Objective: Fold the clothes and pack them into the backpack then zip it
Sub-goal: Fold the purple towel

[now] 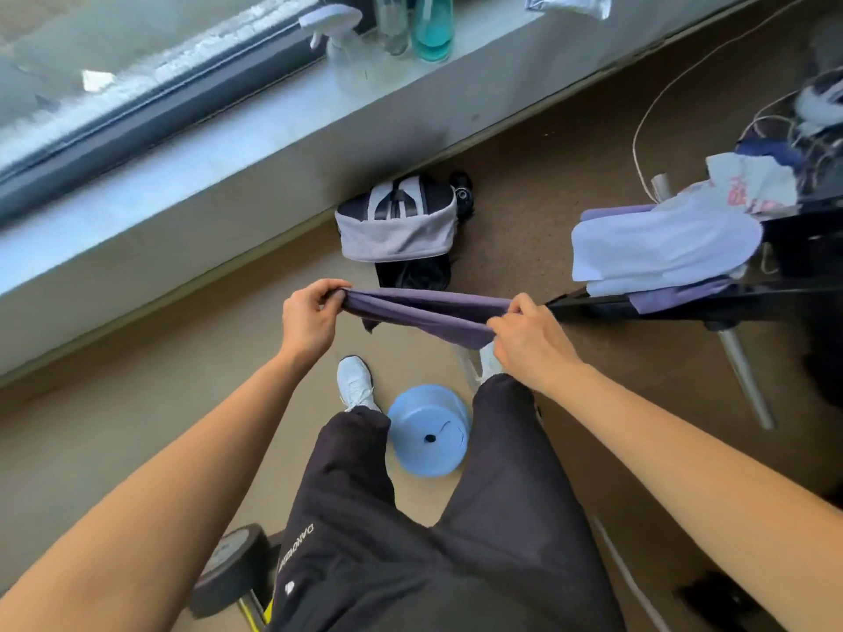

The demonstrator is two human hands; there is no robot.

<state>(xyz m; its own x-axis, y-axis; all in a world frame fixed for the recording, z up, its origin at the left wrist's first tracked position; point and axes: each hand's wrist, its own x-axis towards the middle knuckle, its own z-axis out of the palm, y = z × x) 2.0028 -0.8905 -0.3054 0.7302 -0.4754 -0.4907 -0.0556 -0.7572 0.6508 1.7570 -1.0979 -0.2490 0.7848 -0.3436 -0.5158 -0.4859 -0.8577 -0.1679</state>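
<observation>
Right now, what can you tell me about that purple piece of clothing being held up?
The purple garment looks like soft, thin knit fabric, dusky violet and plain. It is stretched into a narrow horizontal band in the air above the floor, gathered in folds, with a small corner drooping near its left end. The left hand pinches one end and the right hand grips the other. Nothing else touches it. Beyond it on the floor sits the backpack.

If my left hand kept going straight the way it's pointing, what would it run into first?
Probably the backpack on the floor by the ledge. The left hand, gripping the purple garment, points up-frame towards it, though depth is hard to judge.
</observation>
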